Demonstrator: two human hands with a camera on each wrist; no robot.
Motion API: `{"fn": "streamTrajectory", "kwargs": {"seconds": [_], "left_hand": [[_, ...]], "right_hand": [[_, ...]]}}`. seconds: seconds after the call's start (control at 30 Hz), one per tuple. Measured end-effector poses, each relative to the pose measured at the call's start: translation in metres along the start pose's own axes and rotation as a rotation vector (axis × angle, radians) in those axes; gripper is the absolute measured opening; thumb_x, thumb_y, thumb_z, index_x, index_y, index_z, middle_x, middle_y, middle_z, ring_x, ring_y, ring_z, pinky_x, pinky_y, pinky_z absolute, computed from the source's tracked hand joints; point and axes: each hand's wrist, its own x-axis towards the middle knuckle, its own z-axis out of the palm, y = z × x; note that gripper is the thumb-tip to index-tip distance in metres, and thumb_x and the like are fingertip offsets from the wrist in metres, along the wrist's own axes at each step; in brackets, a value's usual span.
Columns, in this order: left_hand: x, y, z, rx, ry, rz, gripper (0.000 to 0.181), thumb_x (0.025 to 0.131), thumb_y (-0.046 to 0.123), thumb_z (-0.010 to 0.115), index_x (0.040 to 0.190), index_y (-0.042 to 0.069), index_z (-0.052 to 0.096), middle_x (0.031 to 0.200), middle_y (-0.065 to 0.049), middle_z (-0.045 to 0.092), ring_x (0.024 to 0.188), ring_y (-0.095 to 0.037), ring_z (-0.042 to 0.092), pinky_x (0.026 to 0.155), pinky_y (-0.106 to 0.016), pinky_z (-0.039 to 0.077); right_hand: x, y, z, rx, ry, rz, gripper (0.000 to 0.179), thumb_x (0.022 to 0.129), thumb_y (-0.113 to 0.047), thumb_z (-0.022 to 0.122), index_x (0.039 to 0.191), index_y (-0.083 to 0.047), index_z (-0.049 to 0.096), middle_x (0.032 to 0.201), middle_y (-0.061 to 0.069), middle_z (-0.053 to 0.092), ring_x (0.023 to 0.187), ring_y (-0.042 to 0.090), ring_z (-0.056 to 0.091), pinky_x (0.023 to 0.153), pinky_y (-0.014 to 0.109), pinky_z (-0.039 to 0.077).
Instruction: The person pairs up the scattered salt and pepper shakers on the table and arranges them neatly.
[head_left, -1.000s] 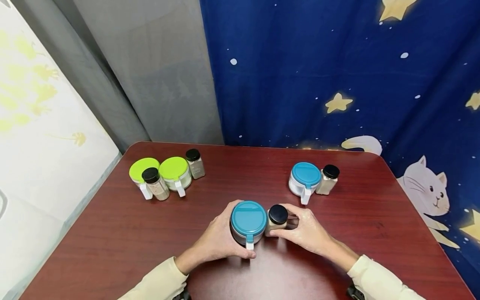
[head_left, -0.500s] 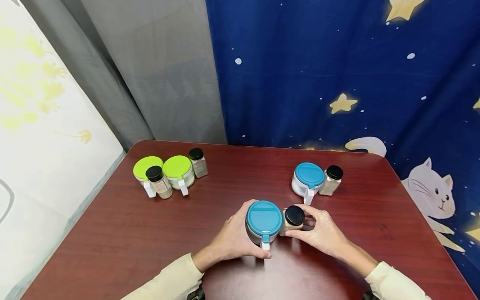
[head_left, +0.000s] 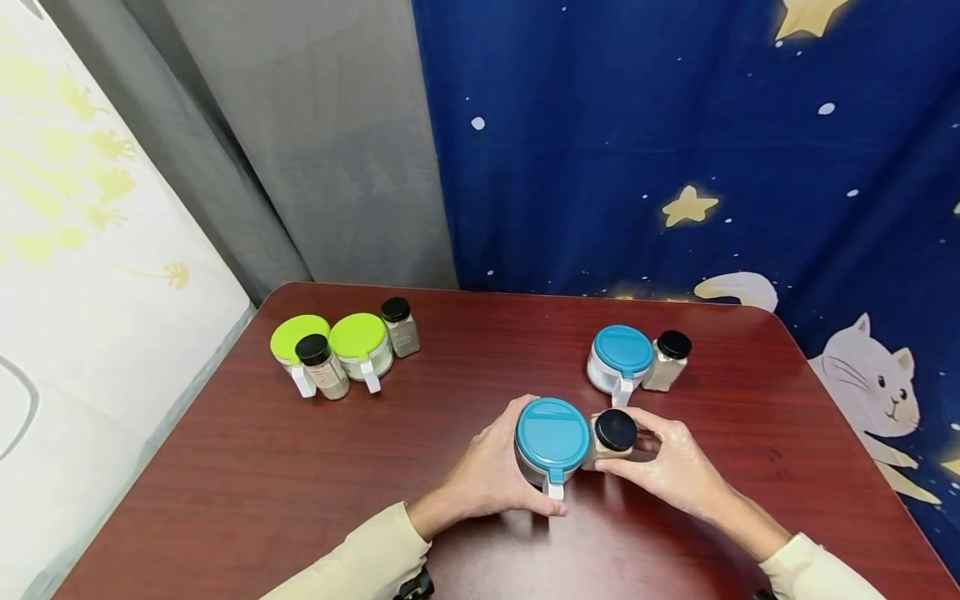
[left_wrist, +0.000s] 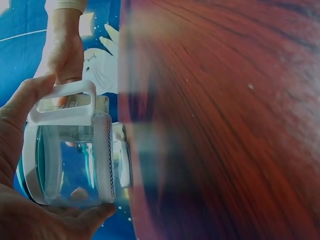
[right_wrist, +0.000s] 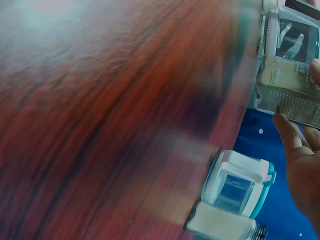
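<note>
Gripping the front blue-lidded jar [head_left: 553,437], just below and right of centre in the head view, with the left hand [head_left: 495,475] curved round its side and the thumb at the white handle [head_left: 554,491]. Pinching a black-capped shaker [head_left: 615,432] between thumb and fingers of the right hand [head_left: 678,471], directly right of that jar; hard to tell whether lifted off the red-brown table [head_left: 247,483]. Above, right of centre, a rear blue-lidded jar [head_left: 621,350] with a pale shaker [head_left: 664,367] close at its right. Left of centre, 2 green-lidded jars [head_left: 360,337], a round shaker [head_left: 328,375] in front and a grey shaker [head_left: 403,335] to the right.
</note>
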Motion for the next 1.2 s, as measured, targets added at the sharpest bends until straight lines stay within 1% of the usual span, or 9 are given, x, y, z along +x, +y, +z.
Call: {"fn": "streamTrajectory", "kwargs": {"seconds": [0.1, 0.17, 0.33, 0.53, 0.73, 0.97, 1.07, 1.2], "left_hand": [[0.002, 0.001, 0.005, 0.006, 0.008, 0.026, 0.118, 0.053, 0.042, 0.102, 0.150, 0.024, 0.037, 0.131, 0.011, 0.058, 0.116, -0.010, 0.058, 0.096, -0.044, 0.049], [0.003, 0.001, 0.008, 0.011, 0.015, 0.038, 0.118, 0.052, 0.042, 0.102, 0.149, 0.024, 0.037, 0.131, 0.011, 0.058, 0.116, -0.010, 0.059, 0.096, -0.043, 0.049], [0.007, 0.003, 0.014, 0.017, 0.028, 0.049, 0.117, 0.050, 0.042, 0.102, 0.147, 0.023, 0.039, 0.128, 0.012, 0.060, 0.113, -0.010, 0.060, 0.093, -0.040, 0.050], [0.016, 0.006, 0.017, 0.031, 0.006, 0.049, 0.117, 0.052, 0.045, 0.101, 0.148, 0.022, 0.038, 0.130, 0.011, 0.058, 0.114, -0.009, 0.059, 0.093, -0.039, 0.050], [0.021, 0.008, 0.022, 0.007, -0.016, 0.046, 0.116, 0.053, 0.044, 0.101, 0.148, 0.023, 0.038, 0.131, 0.011, 0.057, 0.115, -0.008, 0.058, 0.094, -0.038, 0.050], [0.026, 0.010, 0.031, -0.008, -0.020, 0.078, 0.114, 0.053, 0.042, 0.102, 0.146, 0.023, 0.039, 0.128, 0.012, 0.059, 0.114, -0.007, 0.059, 0.094, -0.035, 0.050], [0.027, 0.011, 0.034, -0.007, -0.020, 0.082, 0.114, 0.053, 0.041, 0.102, 0.146, 0.022, 0.039, 0.128, 0.012, 0.059, 0.114, -0.007, 0.058, 0.095, -0.035, 0.049], [0.028, 0.014, 0.040, -0.042, -0.035, 0.082, 0.113, 0.054, 0.038, 0.102, 0.147, 0.023, 0.039, 0.129, 0.013, 0.058, 0.115, -0.006, 0.057, 0.096, -0.035, 0.048]], "right_hand": [[-0.003, 0.000, -0.004, -0.032, 0.019, 0.009, 0.057, 0.076, -0.007, 0.091, 0.127, -0.005, 0.066, 0.114, 0.005, 0.072, 0.093, 0.015, 0.073, 0.074, 0.030, 0.059], [-0.006, 0.000, -0.006, -0.041, 0.029, 0.020, 0.058, 0.075, -0.006, 0.091, 0.127, -0.004, 0.066, 0.113, 0.006, 0.072, 0.092, 0.015, 0.073, 0.073, 0.029, 0.059], [-0.009, 0.002, -0.010, -0.046, 0.045, 0.031, 0.057, 0.076, -0.005, 0.091, 0.127, -0.004, 0.065, 0.114, 0.006, 0.072, 0.090, 0.014, 0.073, 0.072, 0.029, 0.059], [-0.011, 0.003, -0.016, -0.062, 0.074, 0.015, 0.059, 0.075, -0.002, 0.090, 0.128, -0.002, 0.064, 0.112, 0.002, 0.072, 0.089, 0.013, 0.073, 0.070, 0.028, 0.059], [-0.013, 0.004, -0.022, -0.064, 0.068, 0.023, 0.061, 0.075, -0.003, 0.090, 0.129, -0.001, 0.063, 0.114, 0.002, 0.072, 0.091, 0.013, 0.073, 0.071, 0.027, 0.058], [-0.019, 0.006, -0.028, -0.125, 0.081, 0.062, 0.060, 0.076, -0.006, 0.091, 0.130, -0.003, 0.064, 0.113, 0.008, 0.072, 0.088, 0.010, 0.072, 0.069, 0.025, 0.058], [-0.022, 0.007, -0.030, -0.167, 0.090, 0.066, 0.061, 0.075, -0.008, 0.091, 0.129, -0.002, 0.064, 0.113, 0.009, 0.072, 0.090, 0.008, 0.071, 0.071, 0.022, 0.057], [-0.027, 0.009, -0.034, -0.201, 0.100, 0.077, 0.063, 0.074, -0.010, 0.092, 0.130, -0.002, 0.064, 0.112, 0.007, 0.072, 0.088, 0.007, 0.071, 0.071, 0.021, 0.056]]}}
